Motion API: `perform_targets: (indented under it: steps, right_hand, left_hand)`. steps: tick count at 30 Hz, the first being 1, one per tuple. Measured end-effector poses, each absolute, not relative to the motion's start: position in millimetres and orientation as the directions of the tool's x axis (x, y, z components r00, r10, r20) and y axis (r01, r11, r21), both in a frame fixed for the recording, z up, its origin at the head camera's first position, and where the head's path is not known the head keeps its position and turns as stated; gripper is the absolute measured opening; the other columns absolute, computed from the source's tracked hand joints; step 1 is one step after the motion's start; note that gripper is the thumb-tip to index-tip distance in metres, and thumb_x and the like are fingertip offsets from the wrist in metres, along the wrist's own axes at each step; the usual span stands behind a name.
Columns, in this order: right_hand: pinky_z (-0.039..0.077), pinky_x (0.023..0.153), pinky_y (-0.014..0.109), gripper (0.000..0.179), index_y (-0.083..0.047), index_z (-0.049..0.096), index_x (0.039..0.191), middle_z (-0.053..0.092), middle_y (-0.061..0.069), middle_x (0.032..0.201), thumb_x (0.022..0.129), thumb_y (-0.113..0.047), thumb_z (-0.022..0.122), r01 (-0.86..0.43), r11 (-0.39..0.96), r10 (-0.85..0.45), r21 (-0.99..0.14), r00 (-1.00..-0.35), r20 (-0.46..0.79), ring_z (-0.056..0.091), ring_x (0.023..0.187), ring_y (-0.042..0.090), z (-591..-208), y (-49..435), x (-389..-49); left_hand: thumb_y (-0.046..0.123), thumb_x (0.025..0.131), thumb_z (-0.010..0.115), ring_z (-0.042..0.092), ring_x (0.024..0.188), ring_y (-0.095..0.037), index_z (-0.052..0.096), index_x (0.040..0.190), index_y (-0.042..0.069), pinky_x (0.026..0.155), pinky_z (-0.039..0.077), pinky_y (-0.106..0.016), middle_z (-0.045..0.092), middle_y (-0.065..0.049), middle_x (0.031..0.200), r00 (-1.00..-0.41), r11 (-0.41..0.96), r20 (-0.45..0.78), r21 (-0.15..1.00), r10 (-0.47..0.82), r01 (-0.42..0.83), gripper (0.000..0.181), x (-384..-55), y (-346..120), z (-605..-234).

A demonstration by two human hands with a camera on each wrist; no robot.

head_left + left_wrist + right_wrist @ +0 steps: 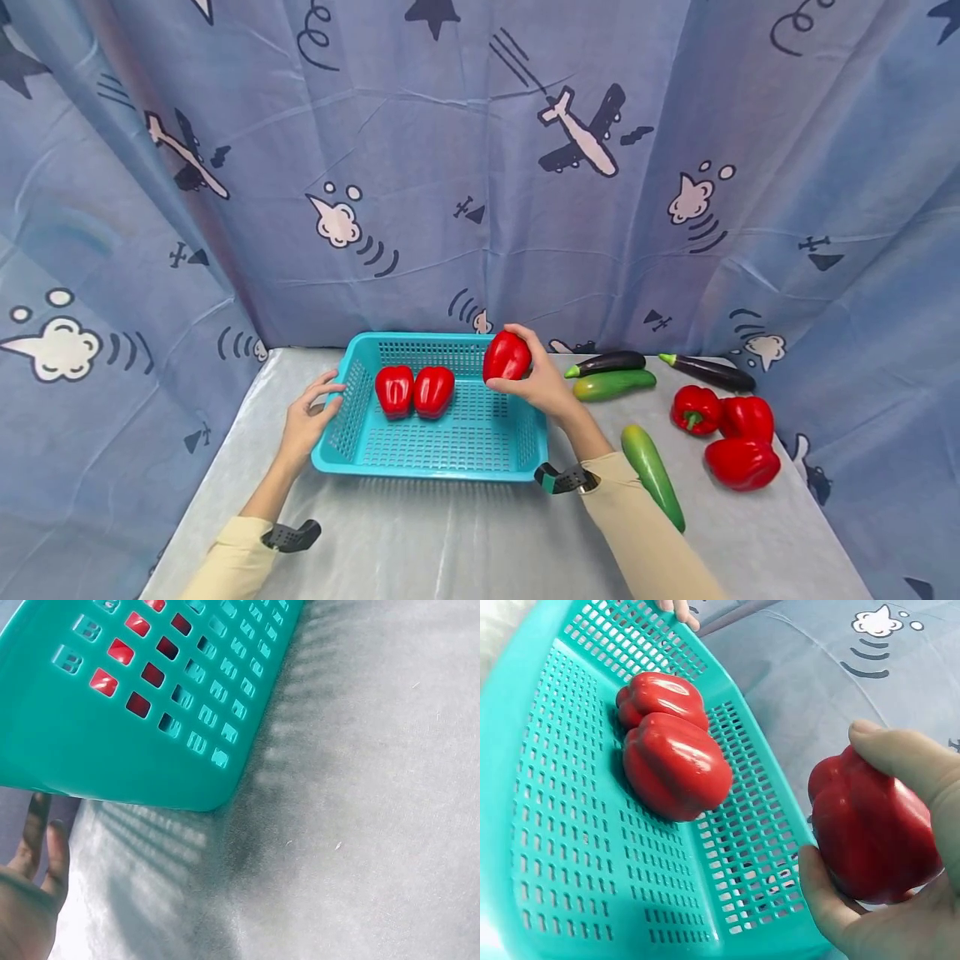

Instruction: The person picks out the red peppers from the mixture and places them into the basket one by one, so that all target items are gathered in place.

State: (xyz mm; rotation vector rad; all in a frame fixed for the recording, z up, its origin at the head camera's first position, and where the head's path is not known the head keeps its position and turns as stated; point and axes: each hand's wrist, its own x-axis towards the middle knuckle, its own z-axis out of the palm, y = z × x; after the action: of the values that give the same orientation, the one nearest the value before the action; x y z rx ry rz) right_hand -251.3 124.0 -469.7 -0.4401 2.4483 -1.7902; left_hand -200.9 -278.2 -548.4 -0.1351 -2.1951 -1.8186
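Observation:
My right hand (542, 379) holds a red bell pepper (506, 357) above the back right part of a blue-green plastic basket (442, 475). In the right wrist view, thumb and fingers wrap around this bell pepper (870, 832) beside the basket wall. Two more red bell peppers, one on the left (394, 392) and one on the right (434, 392), lie side by side inside the basket. At the basket's left rim is my left hand (306, 421), its fingertips resting on the rim and its fingers fairly straight. In the left wrist view, the thumb stays apart from the rim.
Right of the basket lie two eggplants, one nearer (611, 363) and one farther right (712, 372), and two cucumbers, one behind (615, 384) and one in front (652, 477). Three red bell peppers (742, 464) cluster at the table's right edge. A patterned curtain (420, 208) hangs behind.

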Motion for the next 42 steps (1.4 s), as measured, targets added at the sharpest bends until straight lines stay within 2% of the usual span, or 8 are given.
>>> perform_targets:
  steps: [6,10,17,25,35,42]
  right_hand:
    - [0.055,0.089,0.047,0.091,-0.023,0.035,0.153,0.044,0.012,0.146,0.079,-0.014,0.089,-0.160,0.286,-0.251,-0.945,-0.964,0.087,0.046,0.128,0.037,-475,112,-252]
    - [0.055,0.090,0.047,0.090,-0.022,0.037,0.151,0.045,0.013,0.145,0.078,-0.015,0.090,-0.127,0.285,-0.230,-0.950,-0.971,0.061,0.048,0.127,0.036,-478,106,-253]
    - [0.056,0.086,0.046,0.083,-0.017,0.043,0.148,0.048,0.013,0.140,0.079,-0.014,0.089,-0.105,0.289,-0.231,-0.952,-0.972,0.037,0.051,0.122,0.036,-485,94,-255]
    - [0.055,0.087,0.048,0.079,-0.016,0.047,0.151,0.049,0.016,0.140,0.083,-0.015,0.086,-0.061,0.305,-0.177,-0.950,-0.984,0.006,0.050,0.122,0.038,-492,81,-259]
    - [0.051,0.095,0.053,0.083,-0.009,0.044,0.150,0.047,0.019,0.144,0.080,-0.018,0.089,0.011,0.312,-0.052,-0.950,-0.998,-0.029,0.046,0.129,0.038,-502,74,-260]
    - [0.053,0.091,0.051,0.080,-0.007,0.049,0.146,0.049,0.018,0.143,0.078,-0.013,0.090,0.010,0.300,-0.074,-0.954,-0.997,-0.034,0.050,0.123,0.038,-508,70,-260]
  left_hand:
    - [-0.001,0.097,0.067,0.051,0.129,-0.030,0.066,0.119,-0.013,0.085,0.049,-0.017,0.048,-0.021,0.149,-0.952,0.184,0.285,0.947,-0.112,0.262,0.025,-200,-278,-546]
    - [-0.002,0.097,0.067,0.052,0.128,-0.025,0.065,0.119,-0.014,0.086,0.048,-0.017,0.048,-0.023,0.149,-0.948,0.185,0.301,0.942,-0.105,0.279,0.025,-201,-278,-547]
    - [-0.003,0.097,0.066,0.044,0.135,-0.041,0.065,0.119,-0.015,0.085,0.048,-0.016,0.046,-0.027,0.148,-0.947,0.186,0.305,0.941,-0.098,0.284,0.025,-201,-277,-545]
    - [-0.005,0.097,0.065,0.045,0.133,-0.039,0.065,0.120,-0.015,0.087,0.048,-0.017,0.046,-0.025,0.149,-0.947,0.199,0.305,0.939,-0.103,0.281,0.024,-202,-278,-547]
    - [-0.012,0.095,0.063,0.044,0.132,-0.046,0.062,0.116,-0.021,0.085,0.049,-0.021,0.046,-0.036,0.143,-0.940,0.226,0.329,0.926,-0.089,0.302,0.022,-190,-267,-522]
    - [-0.009,0.096,0.064,0.039,0.138,-0.044,0.064,0.118,-0.018,0.087,0.047,-0.019,0.045,-0.030,0.147,-0.947,0.197,0.302,0.941,-0.112,0.276,0.024,-200,-275,-542]
